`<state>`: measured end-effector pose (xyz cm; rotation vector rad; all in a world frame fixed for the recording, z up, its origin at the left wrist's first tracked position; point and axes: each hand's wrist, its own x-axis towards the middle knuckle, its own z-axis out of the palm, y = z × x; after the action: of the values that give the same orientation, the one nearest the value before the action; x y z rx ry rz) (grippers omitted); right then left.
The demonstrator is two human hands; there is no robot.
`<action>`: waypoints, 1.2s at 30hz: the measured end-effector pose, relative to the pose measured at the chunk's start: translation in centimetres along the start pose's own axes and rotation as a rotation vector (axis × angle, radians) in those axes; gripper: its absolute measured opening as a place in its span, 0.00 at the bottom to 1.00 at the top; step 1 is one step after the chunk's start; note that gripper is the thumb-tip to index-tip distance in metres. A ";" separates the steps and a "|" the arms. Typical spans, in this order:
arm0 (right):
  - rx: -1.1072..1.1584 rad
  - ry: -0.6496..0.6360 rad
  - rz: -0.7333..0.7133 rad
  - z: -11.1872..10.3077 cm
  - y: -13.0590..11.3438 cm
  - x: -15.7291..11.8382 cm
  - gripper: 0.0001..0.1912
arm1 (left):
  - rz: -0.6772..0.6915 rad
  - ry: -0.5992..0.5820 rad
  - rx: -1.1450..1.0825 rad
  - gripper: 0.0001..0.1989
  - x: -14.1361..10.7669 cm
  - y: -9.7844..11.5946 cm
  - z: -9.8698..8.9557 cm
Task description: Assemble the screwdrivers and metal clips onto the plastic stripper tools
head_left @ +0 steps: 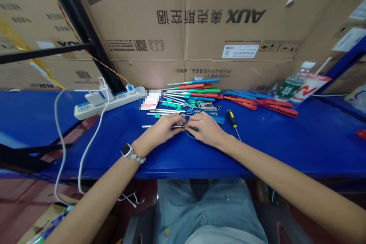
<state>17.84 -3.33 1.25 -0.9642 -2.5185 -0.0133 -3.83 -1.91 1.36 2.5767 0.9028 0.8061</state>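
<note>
Both my hands meet over the front middle of the blue table, at a thin metal rod (147, 126) lying roughly crosswise. My left hand (166, 127) has its fingers closed around the rod, whose silver end sticks out to the left. My right hand (207, 129) pinches the rod's other end, where a bit of dark green shows below the fingers. A thin blue loop hangs just beneath the fingertips. Right behind the hands lie several similar metal rods (162, 111), green pieces (171, 105) and a flat blue piece (220, 119) partly covered by my right hand.
Long-handled tools (204, 95) lie farther back, near red and blue plastic clamps (277, 106). A yellow-black screwdriver (231, 118) rests right of my hands. A power strip (110, 101) stands left; a bottle (291, 84) and cup (310, 85) stand right. A carton (200, 38) backs the table (280, 145).
</note>
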 end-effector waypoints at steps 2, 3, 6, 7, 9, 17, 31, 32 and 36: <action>0.003 0.008 0.002 0.1 0.0 0.0 0.09 | 0.008 0.000 0.013 0.07 -0.1 0.0 -0.2; 0.008 0.016 0.002 0.2 0.1 0.0 0.09 | 0.004 0.002 0.029 0.08 -0.3 -0.1 -0.5; 0.015 0.030 0.005 0.2 0.2 -0.1 0.09 | -0.028 -0.015 0.101 0.09 -0.9 -0.6 -1.3; 0.012 0.027 0.008 0.2 0.2 -0.1 0.09 | -0.038 -0.035 0.109 0.07 -1.1 -0.7 -1.5; 0.000 0.007 0.016 0.1 0.2 -0.1 0.10 | -0.039 -0.069 0.101 0.06 -1.4 -1.0 -1.8; -0.084 -0.050 -0.019 -0.4 -0.4 0.0 0.13 | 0.051 -0.040 0.089 0.10 -1.3 -0.9 -1.5; 0.225 0.088 0.112 0.1 0.4 0.1 0.01 | 0.064 -0.012 0.205 0.10 -1.5 -1.7 -1.9; 0.210 0.085 0.106 0.1 0.4 0.1 0.02 | 0.058 -0.015 0.209 0.10 -1.6 -1.7 -2.0; 0.084 0.033 0.060 0.1 0.2 0.1 0.07 | 0.041 -0.010 0.214 0.10 -1.6 -1.6 -1.9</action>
<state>17.87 -3.12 1.19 -0.9974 -2.4381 0.0934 -6.79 -1.54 1.50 2.7889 0.9845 0.7425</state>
